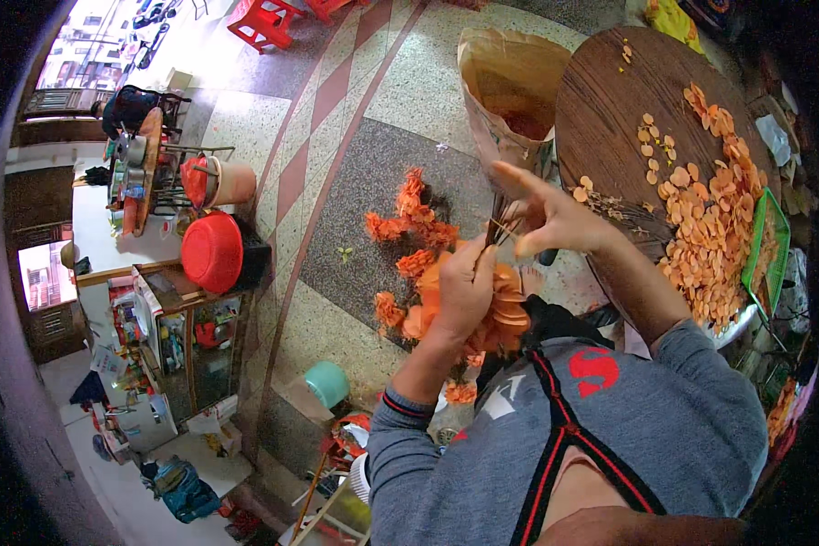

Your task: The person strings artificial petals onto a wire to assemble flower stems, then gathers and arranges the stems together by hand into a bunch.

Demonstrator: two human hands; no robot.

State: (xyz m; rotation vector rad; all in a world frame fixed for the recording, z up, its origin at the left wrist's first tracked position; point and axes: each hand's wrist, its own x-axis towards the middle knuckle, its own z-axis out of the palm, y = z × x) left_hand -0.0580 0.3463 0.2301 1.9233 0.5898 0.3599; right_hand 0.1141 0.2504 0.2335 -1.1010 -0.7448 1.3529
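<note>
My left hand [464,291] is closed around an orange artificial flower [505,314] with layered petals, held in front of my chest. My right hand [551,218] pinches thin stems [496,229] that stick up from the flower; its index finger points up and left. Finished orange flower sprays [414,223] lie on the floor just beyond my hands. Loose orange petals [710,227] are heaped on the round dark wooden table [610,100] to my right.
A brown paper bag [510,86] stands open at the table's left edge. A green tray [769,250] sits at the table's right. A red basin [212,252], a glass cabinet [191,341], a teal cup [328,384] and red stools [264,23] stand on the terrazzo floor.
</note>
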